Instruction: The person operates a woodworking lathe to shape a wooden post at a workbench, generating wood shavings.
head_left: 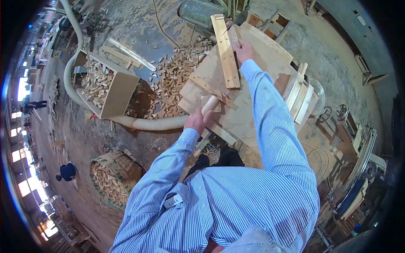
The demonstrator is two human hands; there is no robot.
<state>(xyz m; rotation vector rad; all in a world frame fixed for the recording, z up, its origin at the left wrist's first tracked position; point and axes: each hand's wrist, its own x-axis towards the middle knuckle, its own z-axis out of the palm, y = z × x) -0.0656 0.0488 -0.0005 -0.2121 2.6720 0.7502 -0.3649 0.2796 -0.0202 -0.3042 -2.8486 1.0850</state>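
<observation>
My left hand (pixel 196 121) is closed around the near end of a short, rounded wooden handle (pixel 210 104) at the near left side of the worktable (pixel 257 114). A flat wooden strip (pixel 200 85) with a row of marks lies across the board beside it. Farther out, my right hand (pixel 244 53) grips a wooden piece (pixel 234 34) at the table's far side, its fingertips partly hidden. Just left of that hand, a long wooden bar (pixel 225 52) with holes stretches along the tabletop.
Several wooden strips (pixel 299 99) rest at the table's right edge. Small offcuts (pixel 175 80) cover the floor to the left, near a wooden bin (pixel 120 95) and a ribbed hose (pixel 156 123). A woven basket (pixel 126 168) of scraps stands lower left; a person (pixel 67 172) is beyond it.
</observation>
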